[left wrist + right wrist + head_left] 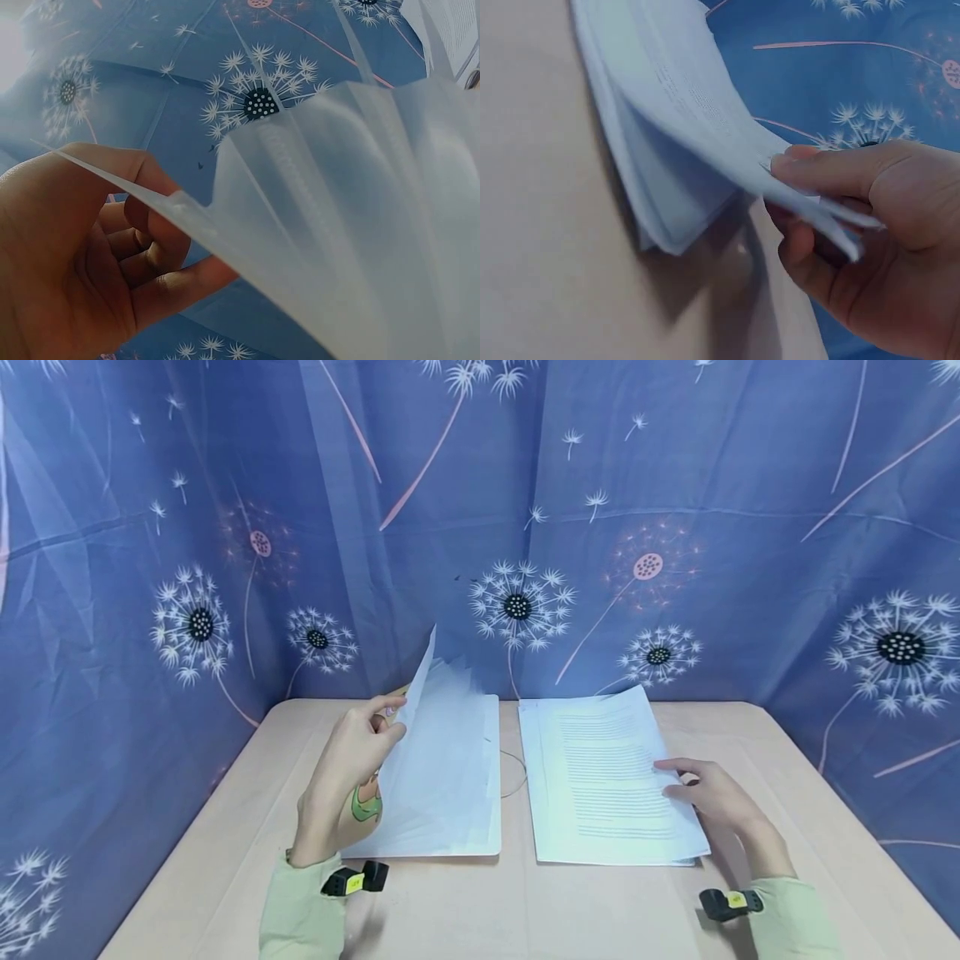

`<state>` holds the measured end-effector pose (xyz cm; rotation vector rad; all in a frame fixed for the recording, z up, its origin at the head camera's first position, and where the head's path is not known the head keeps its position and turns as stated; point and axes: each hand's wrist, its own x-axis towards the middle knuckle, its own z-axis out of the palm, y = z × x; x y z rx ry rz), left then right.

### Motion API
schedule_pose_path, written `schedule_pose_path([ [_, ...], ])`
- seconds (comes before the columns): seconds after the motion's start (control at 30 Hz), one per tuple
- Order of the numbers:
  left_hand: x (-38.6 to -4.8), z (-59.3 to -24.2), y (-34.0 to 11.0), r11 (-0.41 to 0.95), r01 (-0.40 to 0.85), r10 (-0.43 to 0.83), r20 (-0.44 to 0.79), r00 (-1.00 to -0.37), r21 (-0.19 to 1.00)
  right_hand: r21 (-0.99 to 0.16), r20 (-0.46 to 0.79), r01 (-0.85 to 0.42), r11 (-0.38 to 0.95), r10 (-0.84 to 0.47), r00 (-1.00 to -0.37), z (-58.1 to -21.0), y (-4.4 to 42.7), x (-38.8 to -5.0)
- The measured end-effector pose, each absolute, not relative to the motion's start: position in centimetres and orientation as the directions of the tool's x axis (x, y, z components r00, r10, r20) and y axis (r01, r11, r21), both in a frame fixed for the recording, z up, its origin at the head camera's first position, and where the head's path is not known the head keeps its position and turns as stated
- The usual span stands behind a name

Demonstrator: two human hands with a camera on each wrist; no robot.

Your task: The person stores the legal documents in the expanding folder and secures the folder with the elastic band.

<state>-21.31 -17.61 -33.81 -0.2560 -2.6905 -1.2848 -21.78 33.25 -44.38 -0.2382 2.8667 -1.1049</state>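
On the left of the table lies an open folder of clear plastic sleeves (442, 777). Its cover (366, 806), with a coloured cartoon picture, is raised at the left. My left hand (348, 764) pinches the raised left side between thumb and fingers. The left wrist view shows translucent sleeves (322, 195) fanned apart beside this hand (97, 255). To the right is a stack of printed paper sheets (611, 768). With my right hand (720, 797) I pinch their right edge, and in the right wrist view the upper sheets (705, 127) bend up from those below.
A beige table (517, 910) carries both. Behind and at the sides hangs a blue curtain (480, 527) with dandelion prints. A thin ring-like loop (523, 777) shows between folder and papers. Each wrist wears a black strap device (356, 880).
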Motion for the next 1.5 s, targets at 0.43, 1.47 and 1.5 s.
schedule_pose_path([
  [0.43, -21.3, -33.9, -17.6, 0.616, 0.234, 0.101, 0.22, -0.97, 0.752, -0.701, 0.118, -0.185, 0.688, -0.144, -0.983, -42.7, 33.8, -21.3],
  [1.47, -21.3, -33.9, -17.4, 0.632, 0.215, 0.088, 0.207, -0.974, 0.745, -0.783, 0.201, -0.228, 0.579, -0.112, -0.973, -39.5, 33.3, -20.3],
  [1.5, -21.3, -33.8, -17.4, 0.631, 0.211, 0.088, 0.202, -0.975, 0.746, -0.79, 0.201, -0.229, 0.569, -0.113, -0.973, -39.4, 33.3, -20.2],
])
